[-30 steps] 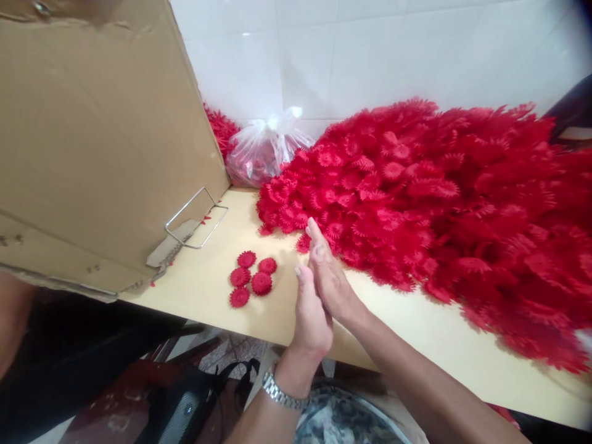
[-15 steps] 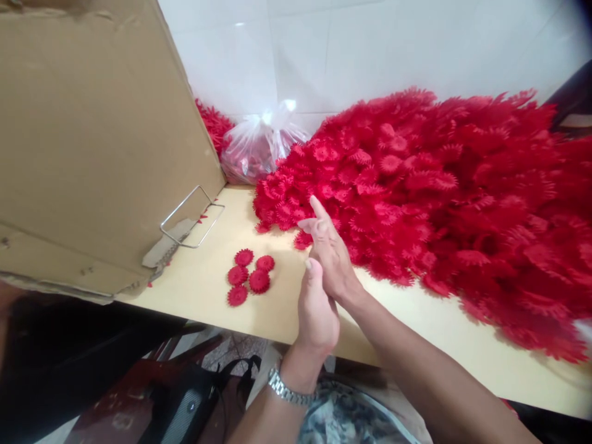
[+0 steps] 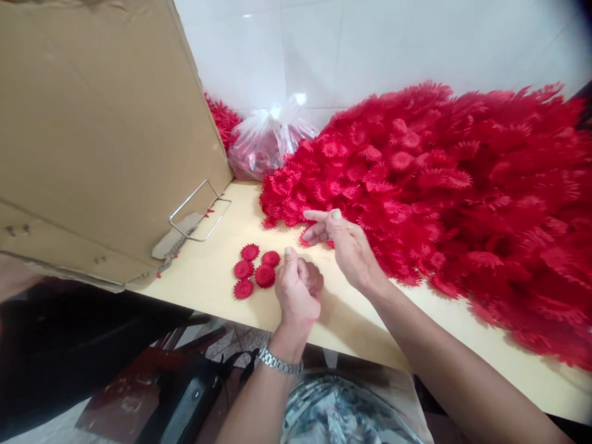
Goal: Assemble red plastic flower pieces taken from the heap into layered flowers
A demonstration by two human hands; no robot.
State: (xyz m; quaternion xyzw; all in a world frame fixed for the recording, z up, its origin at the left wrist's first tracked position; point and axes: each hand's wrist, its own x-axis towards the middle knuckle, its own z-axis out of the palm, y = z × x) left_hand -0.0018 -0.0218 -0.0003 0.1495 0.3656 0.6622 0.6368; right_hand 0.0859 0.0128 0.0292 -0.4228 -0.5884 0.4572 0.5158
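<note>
My left hand point(image 3: 298, 290), with a metal watch on its wrist, is curled closed with the thumb up, just right of a small group of red toothed discs point(image 3: 265, 276). Whether anything is inside its fingers is hidden. My right hand point(image 3: 346, 243) is held beside it, fingers pointing left and apart, with nothing seen in it. Behind and to the right of that hand, a large heap of red flower-like pieces point(image 3: 416, 179) spreads over the pale table point(image 3: 203, 277).
A tall cardboard box point(image 3: 106, 135) stands at the left with a bent wire frame point(image 3: 200, 210) at its lower edge. A tied clear bag point(image 3: 261, 145) of red pieces sits by the wall. At far left is part of another person's arm point(image 3: 18, 277).
My hands were pressed palm to palm and have parted. The left has moved slightly left and curled closed; the right has moved right. The view has shifted slightly.
</note>
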